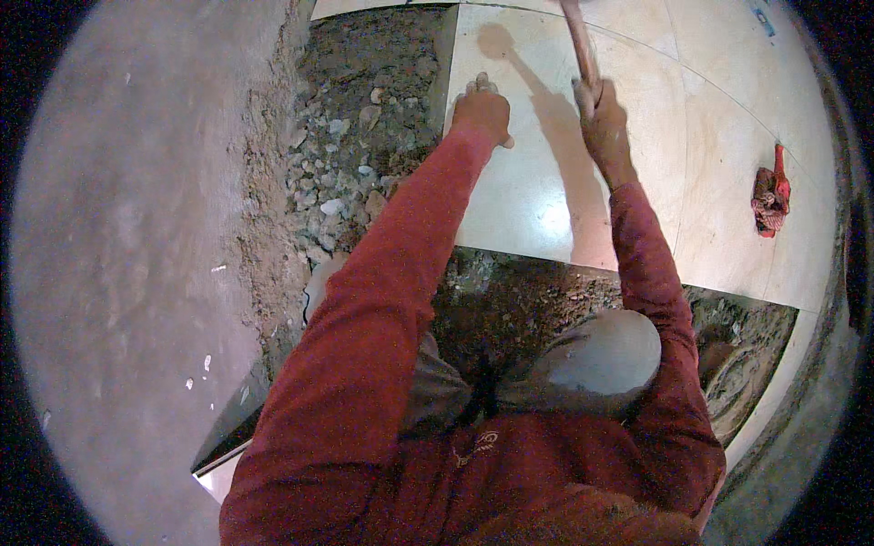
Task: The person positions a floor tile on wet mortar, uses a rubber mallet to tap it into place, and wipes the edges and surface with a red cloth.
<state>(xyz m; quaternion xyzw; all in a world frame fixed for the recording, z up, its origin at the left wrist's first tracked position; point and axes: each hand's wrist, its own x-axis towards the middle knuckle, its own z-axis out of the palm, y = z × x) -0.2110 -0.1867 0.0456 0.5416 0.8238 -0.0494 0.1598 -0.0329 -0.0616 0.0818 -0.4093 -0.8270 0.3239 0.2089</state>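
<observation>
The pale tile is smooth and glossy, while the tool handle looks wooden. Rough, crumbly soil contrasts with the soft, matt cloth of the red sleeve.

Tile floor, one grip down, one wrapped round a handle

So there's a person in a red long-sleeved top, grey-clad knee bent over a strip of bare soil. Left grip is spread low over a big pale tile, right by its left edge; looks like it's resting there. Right grip is closed on a wooden-handled tool, can't make out its far end, but its round-ended shadow falls across the tile. Stony rubble beside that, then grey floor. Off right, a red-handled thing with tangled string lies on the tiling.
</observation>
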